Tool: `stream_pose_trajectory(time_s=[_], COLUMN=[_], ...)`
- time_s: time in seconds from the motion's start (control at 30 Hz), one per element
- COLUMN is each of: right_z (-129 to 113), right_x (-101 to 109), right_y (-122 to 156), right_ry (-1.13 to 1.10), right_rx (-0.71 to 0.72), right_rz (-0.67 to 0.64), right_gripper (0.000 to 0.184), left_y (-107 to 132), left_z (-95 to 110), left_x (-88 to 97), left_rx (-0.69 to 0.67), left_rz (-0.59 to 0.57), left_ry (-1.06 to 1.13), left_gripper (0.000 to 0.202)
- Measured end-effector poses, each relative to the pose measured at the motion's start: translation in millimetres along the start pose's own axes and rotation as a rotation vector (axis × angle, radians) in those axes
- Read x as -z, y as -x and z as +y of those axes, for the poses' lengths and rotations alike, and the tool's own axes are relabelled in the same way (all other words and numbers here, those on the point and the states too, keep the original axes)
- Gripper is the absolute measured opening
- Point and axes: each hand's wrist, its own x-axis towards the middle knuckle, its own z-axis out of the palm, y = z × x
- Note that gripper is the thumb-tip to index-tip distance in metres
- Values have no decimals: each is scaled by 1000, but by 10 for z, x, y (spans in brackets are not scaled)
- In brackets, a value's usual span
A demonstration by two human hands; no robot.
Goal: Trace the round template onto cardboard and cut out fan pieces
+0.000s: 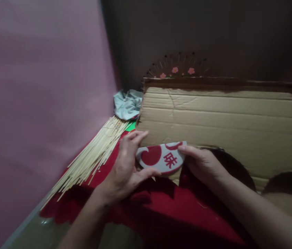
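Observation:
My right hand (200,159) pinches the right end of a flat white piece (164,152), thumb on top. It has a straight upper edge, a curved lower edge, a red swirl and a red character; its material I cannot make out. My left hand (130,162) is curled round its left end, with the thumb along the lower edge and the fingers beyond the upper edge. Under both hands lies a red cloth (166,211). Just behind the piece is a large sheet of brown cardboard (226,117).
A bundle of thin pale sticks (91,155) lies to the left beside the pink wall (44,86). Behind it sits a crumpled light-blue cloth (128,104), with a bit of green (131,126) below. A flower decoration (175,70) shows above the cardboard's back edge.

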Motion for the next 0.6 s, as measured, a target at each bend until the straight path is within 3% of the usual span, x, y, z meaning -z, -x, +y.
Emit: stream_pose_trajectory(time_s=[0.07,0.1,0.13,0.23,0.33,0.47,0.6], right_z=[-21,-26,-27,-17,-17,-74,-109], right_x=[1,9,21,69,105,106,89], right_y=[18,27,37,72,117,171,173], right_ry=[-10,-8,10,76,155,228,262], right_rx=[-14,-22,-46,-106,-76,-45,-123], right_rz=[-8,-26,-45,-157,-231,-235,-278], right_gripper=[15,17,18,22,22,20,21], left_y=[42,59,72,88,99,138,175], left_z=[-24,-27,-21,64,202,325,343], left_x=[22,37,55,112,172,240,274], left_rx=[177,258,329,541,675,674,711], left_rz=[175,206,184,-50,-174,-129,-123], left_ry=[133,240,379,874,1184,1316,1167], left_gripper=[80,81,80,62,38,32,26])
